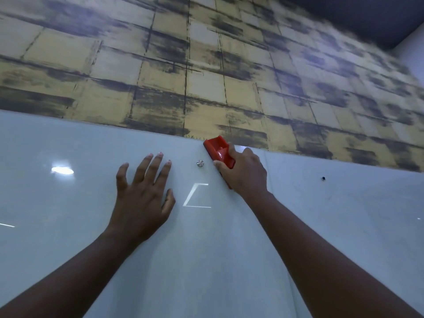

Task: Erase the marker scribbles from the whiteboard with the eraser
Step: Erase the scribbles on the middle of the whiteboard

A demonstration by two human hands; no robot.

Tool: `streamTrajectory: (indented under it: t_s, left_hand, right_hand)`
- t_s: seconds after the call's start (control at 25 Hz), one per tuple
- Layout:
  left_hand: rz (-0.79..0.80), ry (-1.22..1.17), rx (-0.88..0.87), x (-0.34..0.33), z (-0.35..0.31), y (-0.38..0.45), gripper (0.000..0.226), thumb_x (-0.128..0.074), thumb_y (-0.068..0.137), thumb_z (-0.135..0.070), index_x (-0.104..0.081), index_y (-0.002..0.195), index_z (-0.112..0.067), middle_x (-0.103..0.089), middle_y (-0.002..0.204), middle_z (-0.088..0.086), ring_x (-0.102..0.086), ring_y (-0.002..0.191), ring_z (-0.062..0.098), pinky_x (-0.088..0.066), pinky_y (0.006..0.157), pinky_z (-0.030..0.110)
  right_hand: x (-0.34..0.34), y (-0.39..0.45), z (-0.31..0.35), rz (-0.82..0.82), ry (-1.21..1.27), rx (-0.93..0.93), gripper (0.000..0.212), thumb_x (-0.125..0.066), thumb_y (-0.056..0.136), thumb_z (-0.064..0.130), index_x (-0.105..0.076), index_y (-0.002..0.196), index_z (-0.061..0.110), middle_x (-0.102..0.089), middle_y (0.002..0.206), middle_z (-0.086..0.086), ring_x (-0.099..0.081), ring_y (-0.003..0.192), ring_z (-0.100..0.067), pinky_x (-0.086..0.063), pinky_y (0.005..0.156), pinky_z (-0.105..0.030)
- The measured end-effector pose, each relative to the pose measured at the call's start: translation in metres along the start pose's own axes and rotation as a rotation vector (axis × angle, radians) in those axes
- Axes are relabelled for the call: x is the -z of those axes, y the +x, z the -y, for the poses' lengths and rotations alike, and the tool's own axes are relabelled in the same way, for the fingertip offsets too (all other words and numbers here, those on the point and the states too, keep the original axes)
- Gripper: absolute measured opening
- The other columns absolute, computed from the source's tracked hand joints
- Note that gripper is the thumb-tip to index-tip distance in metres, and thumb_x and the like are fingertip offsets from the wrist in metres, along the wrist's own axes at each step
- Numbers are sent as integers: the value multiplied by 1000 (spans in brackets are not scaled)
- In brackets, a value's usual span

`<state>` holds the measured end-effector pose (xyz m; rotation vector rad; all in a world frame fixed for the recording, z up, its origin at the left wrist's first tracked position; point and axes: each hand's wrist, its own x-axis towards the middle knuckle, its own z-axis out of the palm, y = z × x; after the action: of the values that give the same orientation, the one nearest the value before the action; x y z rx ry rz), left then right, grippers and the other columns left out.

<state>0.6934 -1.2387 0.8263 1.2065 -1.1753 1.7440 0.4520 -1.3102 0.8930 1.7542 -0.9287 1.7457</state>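
Right now, eraser: red eraser (219, 151) just right of frame centre, against the whiteboard's (68, 143) top edge.
Right hand: right hand (244, 174) clenched round the eraser's lower end.
Left hand: left hand (142, 193) flat on the board, fingers spread, grasping nothing.
Between them: metal stud (200, 163).
Above: patterned wall (206, 65).

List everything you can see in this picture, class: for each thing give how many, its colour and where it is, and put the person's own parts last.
whiteboard: one, glossy pale grey-white, fills the lower half.
eraser: one, red, at the board's top edge, right of centre.
metal stud: one, silver, on the board just left of the eraser.
dark spot: one, black, on the board at far right.
wallpaper: yellow and grey squares, above the board.
left hand: one, fingers spread flat on the board.
right hand: one, grips the eraser.
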Motion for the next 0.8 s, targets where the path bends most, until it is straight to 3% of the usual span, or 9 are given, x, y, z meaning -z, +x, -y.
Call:
streamTrajectory:
  t_s: [0.16, 0.28, 0.44, 0.6, 0.8]
  left_hand:
    - [-34, -22, 11, -6, -9, -6, 68, -32, 100, -40, -51, 154, -3, -45, 163, 20, -44, 151, 36, -28, 118, 63]
    - [-46, -8, 16, -5, -9, -7, 67, -33, 100, -38, -51, 154, -3, -46, 162, 19, -45, 151, 35, -30, 118, 63]
    - [-45, 0, 36, -4, -13, -9, 66, -35, 100, -38, -51, 155, -4, -45, 163, 19, -44, 152, 34, -31, 120, 63]
    - [-28, -3, 48, -2, -13, -9, 66, -37, 101, -40, -49, 156, -6, -45, 163, 18, -43, 153, 32, -33, 121, 62]
    - [-38, -45, 49, -2, -6, -10, 62, -42, 100, -42, -59, 146, -5, -61, 149, 17, -54, 143, 31, -36, 121, 58]
  right_hand:
    - [1, 23, -35, -41, 43, -175, 62, -56, 93, 66, -58, 142, 28, -63, 125, -9, -58, 115, -31, -53, 92, -42]
    - [7, 28, -51, 8, 68, -214, 62, -60, 94, 62, -53, 147, 29, -60, 134, -10, -55, 121, -33, -49, 96, -43]
    - [15, 42, -7, 135, -21, 99, 62, -60, 98, 52, -38, 155, 41, -44, 150, -9, -37, 139, -36, -32, 113, -52]
    - [5, 54, 77, 198, -112, 398, 68, -56, 101, 50, -24, 161, 43, -40, 139, -10, -37, 128, -32, -35, 105, -48]
    - [-16, 33, 165, 155, -177, 584, 68, -56, 101, 54, -25, 160, 45, -38, 147, -9, -33, 137, -32, -30, 108, -49]
